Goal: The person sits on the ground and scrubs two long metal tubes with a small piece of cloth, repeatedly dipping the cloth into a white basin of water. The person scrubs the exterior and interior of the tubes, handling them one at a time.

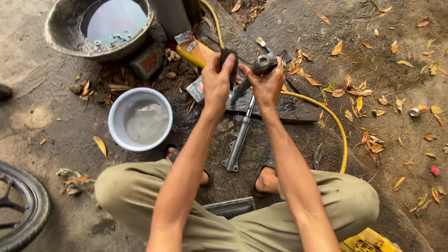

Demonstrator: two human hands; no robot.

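Note:
I am squatting on dirty ground with both arms stretched forward. My left hand grips a small dark block, pressed against a grey metal tube. My right hand holds that grey metal tube near its thick top end, tilted up off the ground. A second long grey metal fork leg lies on the ground between my feet, below a dark flat board.
A white bowl of cloudy water sits left of my knees. A large grey basin of water stands at the upper left. A yellow hose curves at right. Pliers, a tyre, dry leaves lie around.

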